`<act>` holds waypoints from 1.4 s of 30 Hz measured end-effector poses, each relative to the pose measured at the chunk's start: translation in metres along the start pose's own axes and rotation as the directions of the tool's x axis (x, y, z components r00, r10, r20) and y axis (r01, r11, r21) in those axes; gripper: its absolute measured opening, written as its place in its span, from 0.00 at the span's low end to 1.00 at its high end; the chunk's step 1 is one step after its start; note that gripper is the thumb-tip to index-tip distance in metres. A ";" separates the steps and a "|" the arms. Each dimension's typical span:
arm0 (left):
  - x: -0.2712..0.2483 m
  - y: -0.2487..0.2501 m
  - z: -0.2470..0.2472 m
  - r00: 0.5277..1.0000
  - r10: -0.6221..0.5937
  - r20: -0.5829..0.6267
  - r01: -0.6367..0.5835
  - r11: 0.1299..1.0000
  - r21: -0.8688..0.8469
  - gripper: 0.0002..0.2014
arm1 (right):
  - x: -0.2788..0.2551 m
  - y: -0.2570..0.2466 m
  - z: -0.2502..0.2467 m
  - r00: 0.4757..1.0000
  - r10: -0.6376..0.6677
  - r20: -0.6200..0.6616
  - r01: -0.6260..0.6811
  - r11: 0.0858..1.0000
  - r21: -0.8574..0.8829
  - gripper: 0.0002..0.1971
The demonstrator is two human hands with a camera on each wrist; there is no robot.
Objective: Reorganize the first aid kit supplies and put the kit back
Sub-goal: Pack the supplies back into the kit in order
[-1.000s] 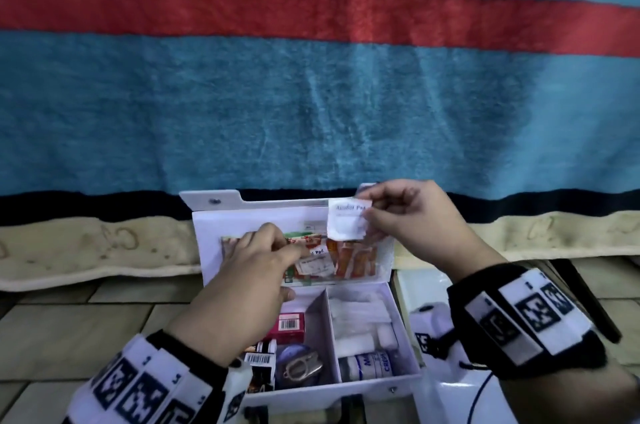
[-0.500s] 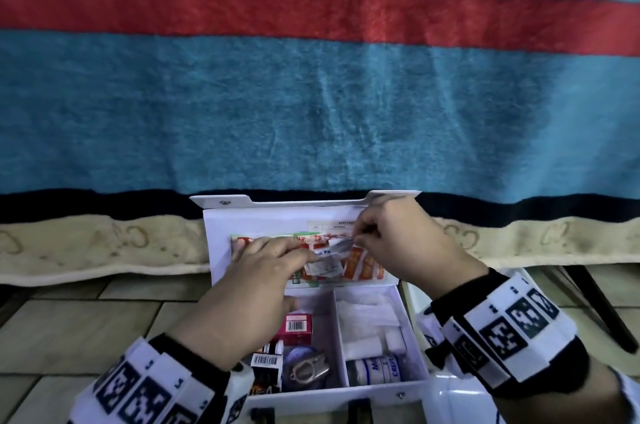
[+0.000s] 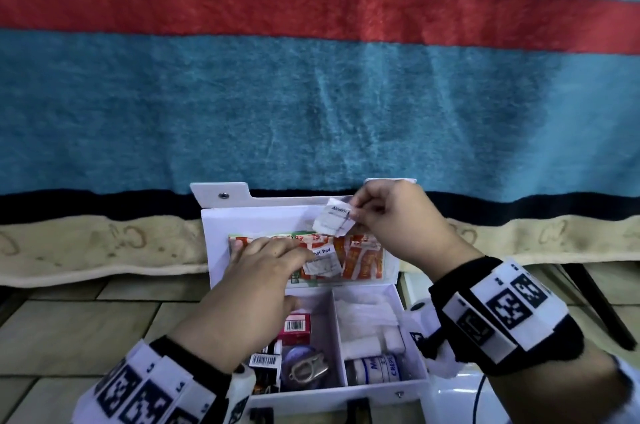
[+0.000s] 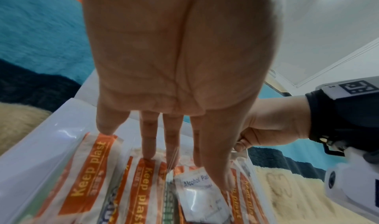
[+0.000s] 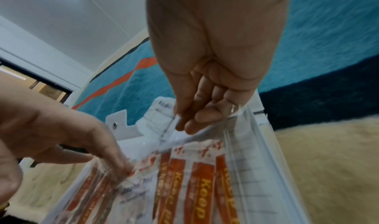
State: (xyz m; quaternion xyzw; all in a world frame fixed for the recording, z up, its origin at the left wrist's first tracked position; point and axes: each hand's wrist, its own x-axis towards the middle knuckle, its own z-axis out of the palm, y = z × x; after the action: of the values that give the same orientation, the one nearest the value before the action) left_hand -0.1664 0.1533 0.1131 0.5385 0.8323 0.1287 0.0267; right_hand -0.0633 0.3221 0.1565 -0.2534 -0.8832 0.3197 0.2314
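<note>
Right hand [image 3: 388, 219] pinches an alcohol pad [image 3: 334, 216] (grip tight) while left hand [image 3: 263, 271], fingers straight, presses plasters [image 3: 360, 259].

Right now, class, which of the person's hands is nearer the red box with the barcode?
Left. The left hand sits just above the red box, fingers on the lid pocket; the right hand is up at the lid's top edge.

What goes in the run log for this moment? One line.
right hand: pinches white alcohol pad sachet | left hand: presses clear lid pocket | white plastic kit box: open
</note>
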 end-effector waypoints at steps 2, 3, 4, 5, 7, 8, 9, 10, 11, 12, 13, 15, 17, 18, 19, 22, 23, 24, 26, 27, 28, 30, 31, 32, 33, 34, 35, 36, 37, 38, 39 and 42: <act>0.001 0.000 0.000 1.000 -0.004 0.002 0.004 1.000 -0.008 0.30 | -0.003 -0.002 0.002 0.998 0.011 0.059 -0.007 0.998 -0.059 0.05; 0.000 0.000 0.000 1.000 -0.006 0.003 0.006 1.000 -0.014 0.30 | -0.004 -0.001 0.003 0.996 0.004 0.090 0.007 0.993 -0.118 0.03; 0.000 -0.001 0.000 1.000 -0.007 0.003 0.007 1.000 -0.022 0.30 | -0.005 -0.002 0.003 0.994 -0.008 0.113 0.027 0.985 -0.171 0.04; 0.000 -0.001 -0.001 1.000 -0.009 0.004 0.009 1.000 -0.028 0.31 | -0.005 -0.002 0.002 0.991 -0.019 0.136 0.048 0.976 -0.213 0.06; 0.000 -0.001 -0.002 1.000 -0.009 0.003 0.009 0.999 -0.036 0.31 | -0.005 -0.003 -0.002 0.984 -0.037 0.175 0.091 0.946 -0.311 0.09; 0.000 -0.001 -0.002 1.000 -0.010 0.003 0.010 0.999 -0.038 0.32 | -0.004 -0.004 -0.003 0.981 -0.043 0.188 0.112 0.922 -0.371 0.10; 0.000 -0.001 -0.002 1.000 -0.012 0.002 0.012 0.999 -0.039 0.32 | -0.004 -0.004 -0.004 0.980 -0.052 0.192 0.130 0.897 -0.422 0.10; -0.001 0.000 -0.002 1.000 -0.015 0.002 0.015 0.999 -0.041 0.33 | -0.003 -0.003 -0.003 0.980 -0.060 0.190 0.143 0.876 -0.460 0.11; -0.001 0.001 -0.002 1.000 -0.020 0.000 0.020 0.999 -0.043 0.33 | -0.003 -0.003 -0.003 0.980 -0.068 0.187 0.152 0.861 -0.485 0.11; -0.002 0.002 -0.003 1.000 -0.024 -0.004 0.023 0.999 -0.044 0.32 | -0.003 -0.004 -0.002 0.980 -0.074 0.186 0.159 0.850 -0.503 0.11; -0.002 0.002 -0.003 1.000 -0.025 -0.013 0.025 0.999 -0.046 0.31 | -0.004 -0.004 0.000 0.979 -0.074 0.190 0.164 0.839 -0.520 0.11; -0.002 0.003 -0.003 0.999 -0.021 -0.042 0.019 0.999 -0.047 0.29 | -0.005 -0.007 0.003 0.978 -0.062 0.201 0.167 0.813 -0.558 0.11; -0.001 0.004 -0.003 0.998 -0.014 -0.060 0.012 0.999 -0.038 0.27 | -0.005 -0.009 0.004 0.979 -0.044 0.200 0.158 0.786 -0.597 0.10; 0.000 0.004 -0.002 0.998 -0.012 -0.062 0.010 0.999 -0.033 0.27 | -0.004 -0.011 0.004 0.981 -0.032 0.193 0.145 0.779 -0.610 0.09; 0.001 0.004 -0.002 0.998 -0.011 -0.060 0.009 0.999 -0.031 0.26 | -0.003 -0.012 0.003 0.982 -0.020 0.186 0.133 0.775 -0.617 0.08; 0.002 0.004 -0.002 0.998 -0.001 -0.064 -0.001 0.999 -0.036 0.25 | -0.001 -0.016 0.005 0.982 -0.004 0.189 0.127 0.757 -0.641 0.08; 0.003 0.004 -0.002 0.998 0.002 -0.065 -0.004 0.999 -0.039 0.25 | -0.002 -0.016 0.006 0.981 -0.008 0.195 0.137 0.742 -0.656 0.09; 0.003 0.003 -0.002 0.998 0.004 -0.066 -0.007 0.999 -0.043 0.25 | -0.003 -0.017 0.007 0.978 -0.020 0.208 0.158 0.725 -0.670 0.10; 0.004 0.003 -0.001 0.998 0.004 -0.067 -0.008 0.999 -0.053 0.25 | -0.006 -0.016 0.009 0.969 -0.050 0.243 0.209 0.694 -0.689 0.13; 0.004 0.002 0.000 0.998 0.005 -0.066 -0.008 0.998 -0.054 0.25 | -0.008 -0.015 0.010 0.964 -0.057 0.262 0.229 0.681 -0.696 0.14; 0.004 0.002 0.000 0.998 0.005 -0.064 -0.009 0.999 -0.050 0.25 | -0.009 -0.016 0.009 0.961 -0.060 0.271 0.240 0.670 -0.703 0.14; 0.004 0.003 0.000 0.998 0.006 -0.055 -0.008 0.999 -0.033 0.25 | -0.012 -0.018 0.008 0.964 -0.047 0.262 0.226 0.663 -0.713 0.13; 0.004 0.003 -0.001 0.999 0.005 -0.050 -0.007 1.000 -0.028 0.25 | -0.012 -0.019 0.007 0.969 -0.035 0.244 0.202 0.678 -0.706 0.12; 0.003 0.004 -0.002 0.999 0.005 -0.047 -0.007 1.000 -0.024 0.25 | -0.013 -0.018 0.007 0.975 -0.025 0.220 0.175 0.698 -0.695 0.12; 0.002 0.004 -0.003 0.999 0.006 -0.043 -0.007 1.000 -0.024 0.25 | -0.012 -0.016 0.006 0.980 -0.029 0.196 0.157 0.717 -0.680 0.11; 0.001 0.005 -0.004 0.999 0.006 -0.042 -0.007 1.000 -0.028 0.25 | -0.011 -0.013 0.005 0.984 -0.046 0.172 0.150 0.736 -0.660 0.11; 0.000 0.006 -0.005 0.999 0.004 -0.040 -0.005 0.999 -0.040 0.26 | -0.012 -0.010 0.004 0.986 -0.072 0.147 0.151 0.754 -0.639 0.11; -0.001 0.007 -0.007 0.999 -0.002 -0.045 -0.001 0.998 -0.061 0.26 | -0.013 -0.008 0.002 0.989 -0.100 0.109 0.146 0.776 -0.614 0.10; -0.003 0.007 -0.008 0.998 -0.016 -0.063 0.010 0.995 -0.097 0.26 | -0.015 -0.006 -0.001 0.990 -0.123 0.062 0.136 0.798 -0.588 0.09; -0.004 0.007 -0.010 0.995 -0.042 -0.094 0.028 0.989 -0.143 0.25 | -0.018 -0.005 -0.004 0.989 -0.146 0.003 0.122 0.815 -0.566 0.08; -0.005 0.007 -0.012 0.987 -0.080 -0.139 0.053 0.981 -0.186 0.24 | -0.021 -0.002 -0.007 0.981 -0.179 -0.074 0.109 0.825 -0.554 0.08; -0.010 0.005 -0.020 0.921 -0.217 -0.323 0.137 0.958 -0.252 0.21 | -0.030 0.007 -0.013 0.904 -0.311 -0.294 0.095 0.816 -0.570 0.16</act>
State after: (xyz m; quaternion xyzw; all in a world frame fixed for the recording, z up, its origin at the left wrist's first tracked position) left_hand -0.1611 0.1423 0.1323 0.4228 0.8496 0.3116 -0.0484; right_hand -0.0310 0.3151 0.1536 -0.2670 -0.8986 -0.0252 0.3473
